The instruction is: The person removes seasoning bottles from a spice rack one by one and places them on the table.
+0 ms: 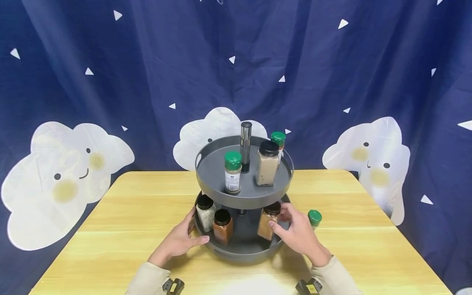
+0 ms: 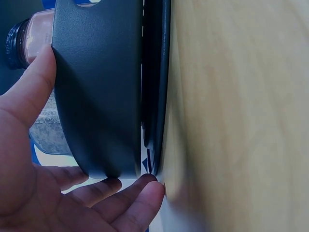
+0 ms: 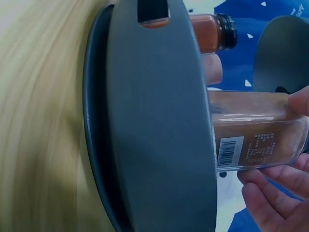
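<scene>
A grey two-tier turntable rack (image 1: 246,200) stands on the table. My right hand (image 1: 298,231) pinches a square spice jar (image 3: 260,128) of brown powder with a black lid, thumb on one side and fingers on the other; it is at the right of the lower tray (image 1: 239,256). My left hand (image 1: 180,237) rests against that tray's left side, thumb at the rim and fingers spread along the outer wall (image 2: 101,96). Near it in the lower tray stand a jar of reddish-brown powder (image 1: 223,229) and a jar of pale contents (image 1: 205,213), both black-lidded.
The upper tray (image 1: 214,153) holds a green-capped bottle (image 1: 232,174), a black-lidded jar of beige powder (image 1: 267,166) and another green-capped bottle (image 1: 278,139) behind it. A further green-capped bottle (image 1: 314,218) stands right of the rack, partly behind my right hand. A metal post (image 1: 246,143) rises mid-rack.
</scene>
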`<action>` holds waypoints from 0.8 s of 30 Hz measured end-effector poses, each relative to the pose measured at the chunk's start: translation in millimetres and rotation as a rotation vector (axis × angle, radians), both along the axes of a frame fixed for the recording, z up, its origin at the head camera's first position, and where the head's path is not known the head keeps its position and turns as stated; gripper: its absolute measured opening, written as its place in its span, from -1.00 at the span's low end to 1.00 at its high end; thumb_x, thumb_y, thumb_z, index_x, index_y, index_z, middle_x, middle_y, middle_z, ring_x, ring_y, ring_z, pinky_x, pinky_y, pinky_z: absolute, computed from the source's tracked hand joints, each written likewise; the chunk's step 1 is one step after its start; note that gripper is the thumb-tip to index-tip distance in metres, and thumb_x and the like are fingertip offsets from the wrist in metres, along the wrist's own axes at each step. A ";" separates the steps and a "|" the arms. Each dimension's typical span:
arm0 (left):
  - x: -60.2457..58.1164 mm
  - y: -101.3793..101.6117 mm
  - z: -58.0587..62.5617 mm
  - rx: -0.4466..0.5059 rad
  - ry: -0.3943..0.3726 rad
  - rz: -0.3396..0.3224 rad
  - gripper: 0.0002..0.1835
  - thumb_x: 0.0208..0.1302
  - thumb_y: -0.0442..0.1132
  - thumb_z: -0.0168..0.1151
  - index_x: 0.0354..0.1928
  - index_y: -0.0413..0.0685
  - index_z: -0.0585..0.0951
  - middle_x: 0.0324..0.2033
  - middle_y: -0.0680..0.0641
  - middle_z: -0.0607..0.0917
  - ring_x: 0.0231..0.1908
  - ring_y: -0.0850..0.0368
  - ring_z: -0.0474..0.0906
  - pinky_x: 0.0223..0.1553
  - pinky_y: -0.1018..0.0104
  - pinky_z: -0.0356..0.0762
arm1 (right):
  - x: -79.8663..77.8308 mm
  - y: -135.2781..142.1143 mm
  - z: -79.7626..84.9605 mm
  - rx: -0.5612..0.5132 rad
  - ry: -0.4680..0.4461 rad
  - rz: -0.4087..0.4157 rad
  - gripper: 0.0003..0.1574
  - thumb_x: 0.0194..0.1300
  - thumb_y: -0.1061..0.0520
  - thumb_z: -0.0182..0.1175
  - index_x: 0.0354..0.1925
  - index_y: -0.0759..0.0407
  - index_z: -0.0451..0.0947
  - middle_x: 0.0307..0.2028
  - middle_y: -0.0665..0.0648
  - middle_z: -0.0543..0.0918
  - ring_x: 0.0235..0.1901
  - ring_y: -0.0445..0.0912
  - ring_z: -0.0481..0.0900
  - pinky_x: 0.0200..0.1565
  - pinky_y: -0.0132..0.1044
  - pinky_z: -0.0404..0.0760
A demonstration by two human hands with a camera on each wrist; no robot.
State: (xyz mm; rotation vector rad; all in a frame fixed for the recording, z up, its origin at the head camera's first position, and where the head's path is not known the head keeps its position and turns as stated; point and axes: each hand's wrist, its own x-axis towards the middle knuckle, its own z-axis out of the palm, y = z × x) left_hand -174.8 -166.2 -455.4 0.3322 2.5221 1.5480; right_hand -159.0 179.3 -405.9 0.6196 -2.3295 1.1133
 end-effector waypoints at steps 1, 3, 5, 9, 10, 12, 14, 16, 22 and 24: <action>0.1 0.1 0.5 -0.002 0.002 0.003 0.18 0.07 -0.07 0.49 0.53 -0.14 -0.13 0.43 -0.36 0.05 0.31 -0.40 0.17 0.27 -0.21 0.22 | 0.0 0.7 1.4 -0.002 0.003 -0.002 -0.56 0.00 0.24 0.40 -0.10 0.27 0.52 -0.37 0.02 0.72 -0.43 -0.19 0.67 -0.31 -0.26 0.69; 0.0 0.3 0.9 0.003 0.001 0.006 0.18 0.07 -0.07 0.49 0.53 -0.13 -0.13 0.44 -0.35 0.05 0.31 -0.40 0.16 0.27 -0.21 0.21 | 0.4 2.3 3.8 -0.014 0.011 0.004 -0.54 0.00 0.26 0.40 -0.09 0.29 0.52 -0.35 0.03 0.72 -0.42 -0.19 0.66 -0.31 -0.25 0.70; -0.2 0.1 0.1 0.005 -0.001 0.005 0.18 0.07 -0.07 0.49 0.53 -0.14 -0.13 0.44 -0.35 0.05 0.31 -0.40 0.16 0.27 -0.21 0.20 | 0.5 4.2 4.7 -0.023 0.014 0.003 -0.53 0.00 0.28 0.40 -0.07 0.29 0.52 -0.33 0.04 0.72 -0.41 -0.20 0.65 -0.31 -0.26 0.70; -0.6 -0.2 -2.1 0.007 -0.009 0.003 0.18 0.07 -0.06 0.49 0.53 -0.16 -0.14 0.44 -0.34 0.04 0.32 -0.38 0.15 0.28 -0.21 0.19 | 1.0 9.0 3.7 -0.035 0.031 0.000 -0.52 -0.01 0.30 0.42 -0.08 0.30 0.53 -0.34 0.03 0.73 -0.41 -0.21 0.64 -0.31 -0.27 0.70; -0.5 -0.3 -2.3 0.006 -0.009 0.003 0.18 0.07 -0.06 0.49 0.52 -0.16 -0.14 0.44 -0.34 0.04 0.32 -0.38 0.15 0.28 -0.20 0.19 | 0.8 10.2 3.2 -0.036 0.034 -0.001 -0.52 -0.02 0.30 0.42 -0.08 0.29 0.54 -0.34 0.02 0.73 -0.41 -0.21 0.64 -0.31 -0.27 0.70; -0.2 -0.5 -2.6 0.004 -0.003 0.000 0.19 0.07 -0.06 0.49 0.52 -0.19 -0.14 0.44 -0.35 0.04 0.32 -0.40 0.16 0.27 -0.21 0.21 | 0.4 12.7 2.0 -0.038 0.043 -0.006 -0.52 -0.03 0.31 0.43 -0.09 0.28 0.54 -0.35 0.01 0.73 -0.42 -0.23 0.63 -0.32 -0.28 0.70; 0.2 -0.4 -2.1 0.003 -0.004 0.003 0.19 0.06 -0.06 0.49 0.52 -0.18 -0.13 0.44 -0.35 0.04 0.31 -0.40 0.16 0.27 -0.21 0.22 | -0.2 14.9 1.2 -0.040 0.048 -0.008 -0.52 -0.03 0.31 0.43 -0.08 0.29 0.54 -0.35 0.02 0.74 -0.42 -0.23 0.63 -0.32 -0.28 0.70; 0.5 -0.1 -1.6 0.001 -0.005 0.008 0.19 0.05 -0.05 0.50 0.52 -0.18 -0.13 0.44 -0.35 0.04 0.31 -0.40 0.16 0.27 -0.19 0.22 | -0.8 17.0 0.4 -0.039 0.047 -0.015 -0.51 -0.04 0.31 0.44 -0.08 0.29 0.54 -0.36 0.03 0.74 -0.42 -0.22 0.63 -0.32 -0.28 0.70; 0.3 1.0 -1.3 0.000 -0.009 0.016 0.20 0.05 -0.06 0.50 0.52 -0.18 -0.13 0.44 -0.33 0.04 0.32 -0.38 0.17 0.28 -0.16 0.23 | -1.9 22.4 -0.8 -0.033 0.049 -0.030 -0.51 -0.06 0.34 0.45 -0.10 0.30 0.53 -0.38 0.04 0.73 -0.42 -0.21 0.62 -0.32 -0.26 0.69; 0.5 1.3 -1.7 -0.003 -0.006 0.017 0.20 0.04 -0.06 0.51 0.52 -0.18 -0.13 0.44 -0.34 0.05 0.31 -0.38 0.18 0.27 -0.15 0.24 | -1.7 23.9 -0.3 -0.035 0.057 -0.032 -0.51 -0.06 0.34 0.44 -0.10 0.30 0.53 -0.37 0.04 0.73 -0.42 -0.21 0.62 -0.32 -0.25 0.69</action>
